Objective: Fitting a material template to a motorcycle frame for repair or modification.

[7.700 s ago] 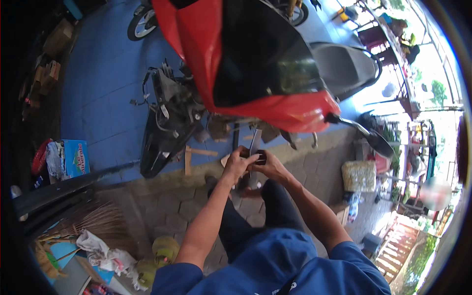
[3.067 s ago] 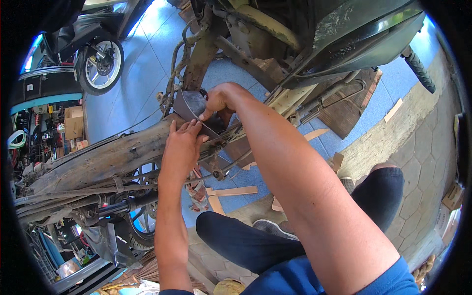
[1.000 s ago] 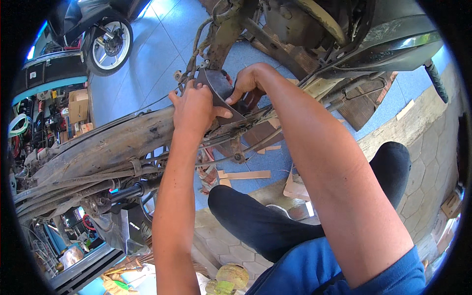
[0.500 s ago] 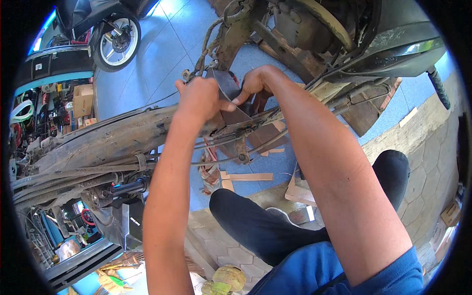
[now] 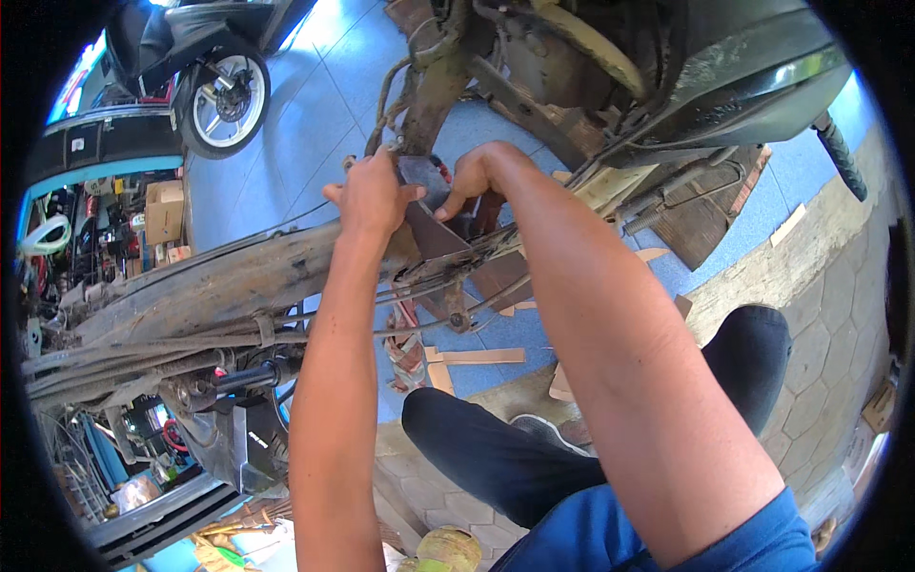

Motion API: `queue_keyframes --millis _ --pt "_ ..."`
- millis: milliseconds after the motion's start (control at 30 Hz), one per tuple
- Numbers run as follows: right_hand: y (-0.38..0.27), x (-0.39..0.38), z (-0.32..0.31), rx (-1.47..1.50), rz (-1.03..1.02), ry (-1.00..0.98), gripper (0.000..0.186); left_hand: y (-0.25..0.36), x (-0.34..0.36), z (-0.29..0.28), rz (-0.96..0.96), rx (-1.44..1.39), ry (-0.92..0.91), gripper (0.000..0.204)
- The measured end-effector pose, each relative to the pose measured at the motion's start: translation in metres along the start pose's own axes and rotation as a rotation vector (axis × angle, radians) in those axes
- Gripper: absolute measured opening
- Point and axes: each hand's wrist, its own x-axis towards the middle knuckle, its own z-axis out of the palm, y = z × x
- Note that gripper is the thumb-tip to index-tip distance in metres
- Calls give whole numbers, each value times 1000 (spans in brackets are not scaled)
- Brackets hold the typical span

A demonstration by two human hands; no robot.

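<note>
Both hands grip a dark, bent metal plate (image 5: 434, 235) set in the grimy motorcycle frame (image 5: 238, 281). My left hand (image 5: 372, 198) has its fingers curled at the plate's upper left edge and its thumb against the plate. My right hand (image 5: 481, 176) is closed round the plate's right side, thumb pressed on it, some fingers hidden behind. A small red item shows behind the plate. Hoses and cables (image 5: 389, 110) hang just above my hands, and more cables run along the frame below.
Dark body panel (image 5: 743, 95) with handgrip at upper right; another motorcycle's wheel (image 5: 217, 105) at upper left. Cluttered shelves and a cardboard box (image 5: 164, 210) at left. Cardboard strips (image 5: 481, 357) and wooden boards (image 5: 696, 229) lie on the blue tiles, beside a concrete ledge (image 5: 762, 243).
Earlier I held a piece beside a red body panel; since then I am crouched over the bare frame. Lately my left hand has shifted slightly left along the plate, my right slightly down.
</note>
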Motion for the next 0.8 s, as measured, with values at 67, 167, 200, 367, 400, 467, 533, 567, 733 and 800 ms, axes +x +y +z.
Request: queue_keyframes --millis 67,167,200,367,400,467,533,567,733,800 --pt "4 -5 -1 -19 30 62 91 -5 -1 0 43 -45 -51 48" --pt "4 -7 0 65 116 59 86 8 -14 -17 91 -2 -201 57" --pt "6 -6 -2 72 114 63 86 11 -18 -25 111 71 -296 63" --pt "0 -27 4 20 40 66 99 7 -34 -5 217 237 -55 76" --pt "0 -28 5 22 45 68 99 7 -34 -3 229 239 -15 78" --pt "-2 -30 6 4 62 70 102 8 -30 -2 233 234 -30 77" --pt "-2 -32 6 9 84 62 101 11 -28 -3 232 231 -43 76" --pt "-2 -33 7 14 103 53 101 13 -28 -3 225 242 -58 75" --pt "-2 -36 3 49 130 31 92 9 -28 2 241 244 -34 75" --pt "-1 -28 1 23 170 -14 89 6 -26 3 266 191 -6 75"
